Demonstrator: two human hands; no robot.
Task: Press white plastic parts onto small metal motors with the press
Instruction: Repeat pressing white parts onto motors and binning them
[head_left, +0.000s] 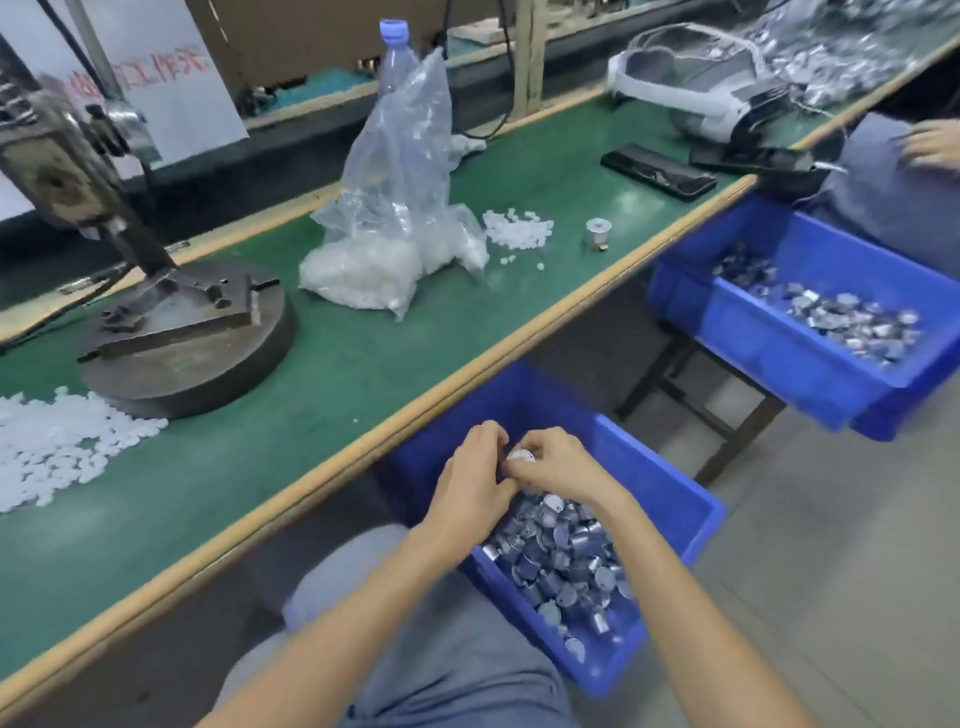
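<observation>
While the green worktop (363, 338) is stretching away to the person's left, the heavy iron press (171, 322) is standing idle on it, its round base just beside a loose heap of white plastic parts (57, 441). Below the worktop's edge, the blue bin (675, 499) of metal motors (561, 561) is sitting by the person's lap. Both hands are working above it: the left hand (470, 483) and the right hand (558, 465) are meeting fingertip to fingertip, each pinching the one small motor (521, 456) between them, well apart from the press. Its pale face is pointing upward, and I cannot tell whether a white part is already sitting on it. To my eye they are seating or checking the piece by hand, so they should be keeping the motor upright, setting the part square, and carrying it level to the press's fixture.
</observation>
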